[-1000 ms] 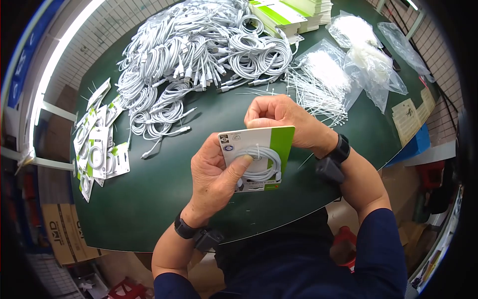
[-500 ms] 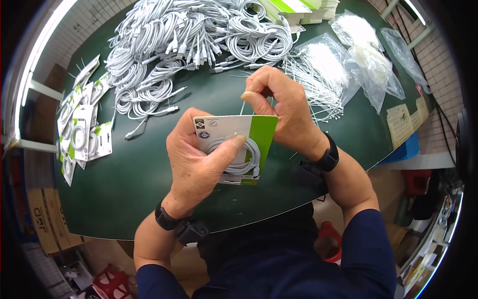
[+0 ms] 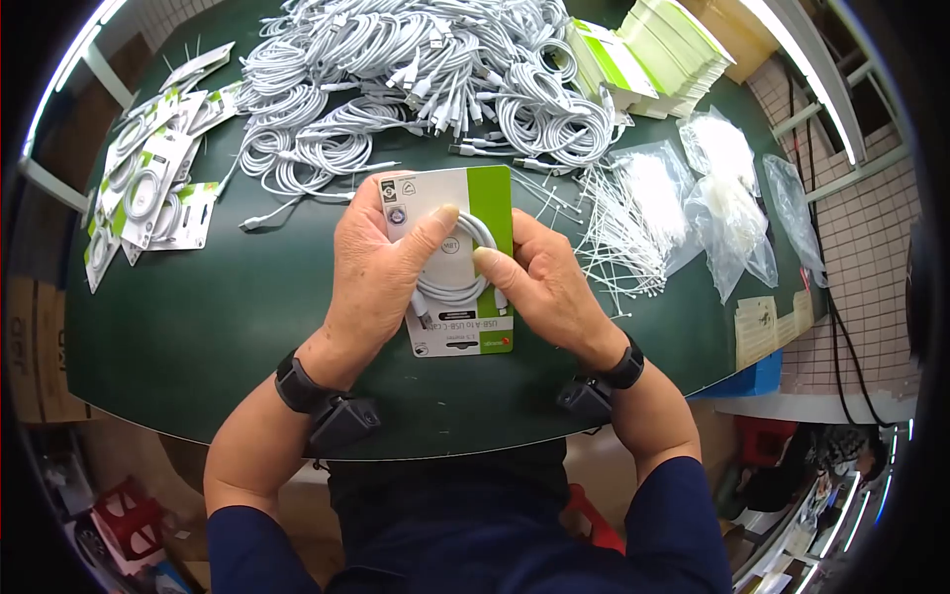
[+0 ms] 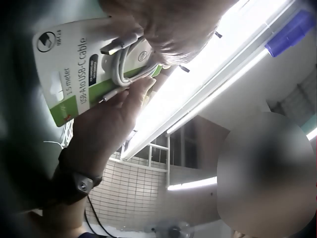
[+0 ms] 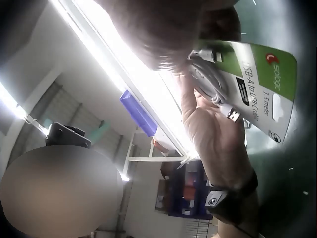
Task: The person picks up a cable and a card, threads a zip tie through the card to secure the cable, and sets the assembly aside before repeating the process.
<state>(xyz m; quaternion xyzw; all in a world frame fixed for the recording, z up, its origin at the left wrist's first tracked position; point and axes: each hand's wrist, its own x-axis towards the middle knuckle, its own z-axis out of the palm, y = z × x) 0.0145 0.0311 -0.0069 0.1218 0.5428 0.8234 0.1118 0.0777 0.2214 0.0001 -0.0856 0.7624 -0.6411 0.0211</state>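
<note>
Both hands grip a green-and-white packaging card, raised in front of the body above the dark green table. A coiled white USB cable lies against the card's face. My left hand holds the card's left side, its thumb over the coil and its fingers behind. From the right side, my right hand pinches it too, thumb on the cable. The left wrist view shows the USB-A plug beside the printed words on the card. The fingers behind the card are mostly hidden.
A large heap of coiled white cables covers the far side. Carded cables are piled at the left. Loose white cable ties lie at the right, near clear plastic bags. Stacked green-and-white cards stand behind them.
My right hand has come down from behind the card's top edge to its right side, thumb now on the cable. The card faces the head camera more squarely.
</note>
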